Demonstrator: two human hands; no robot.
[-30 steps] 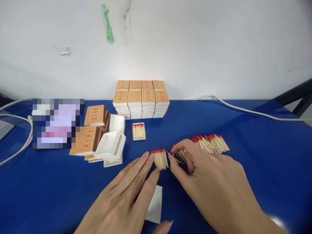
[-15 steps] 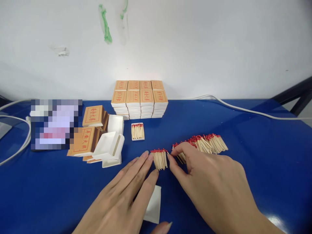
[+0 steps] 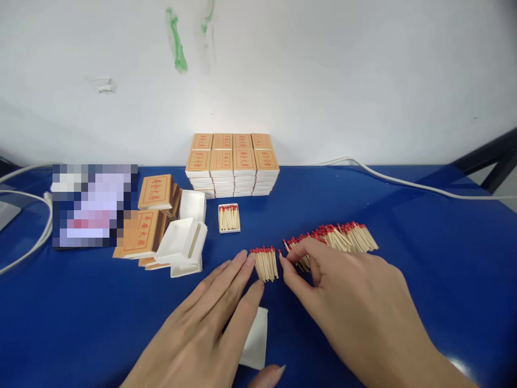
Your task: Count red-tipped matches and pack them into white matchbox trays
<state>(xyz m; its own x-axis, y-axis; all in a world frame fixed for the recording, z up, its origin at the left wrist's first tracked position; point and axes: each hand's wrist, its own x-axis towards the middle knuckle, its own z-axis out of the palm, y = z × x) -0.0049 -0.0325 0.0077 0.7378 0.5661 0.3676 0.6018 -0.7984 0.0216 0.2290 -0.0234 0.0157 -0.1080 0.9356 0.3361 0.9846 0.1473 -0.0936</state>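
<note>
A small row of red-tipped matches (image 3: 265, 265) lies on the blue table. My left hand (image 3: 205, 318) rests flat with fingers stretched out, its fingertips against the row's left side. Between thumb and forefinger, my right hand (image 3: 343, 302) pinches a single match (image 3: 280, 253) just right of the row, a narrow gap apart from it. A larger pile of matches (image 3: 351, 236) spreads behind and beside my right hand, which hides part of it. Under my left hand a white object (image 3: 255, 340), perhaps paper or a box tray, is partly covered.
An open matchbox tray (image 3: 229, 218) filled with matches sits behind the row. Stacked matchboxes (image 3: 232, 167) stand against the wall. To the left are loose box sleeves (image 3: 141, 231), white trays (image 3: 180, 240) and a blurred-out device (image 3: 95, 207). A white cable (image 3: 404, 180) runs along the back right.
My right hand has shifted slightly right with the pinched match, so the gap to the small row is wider. My left hand stays nearly still.
</note>
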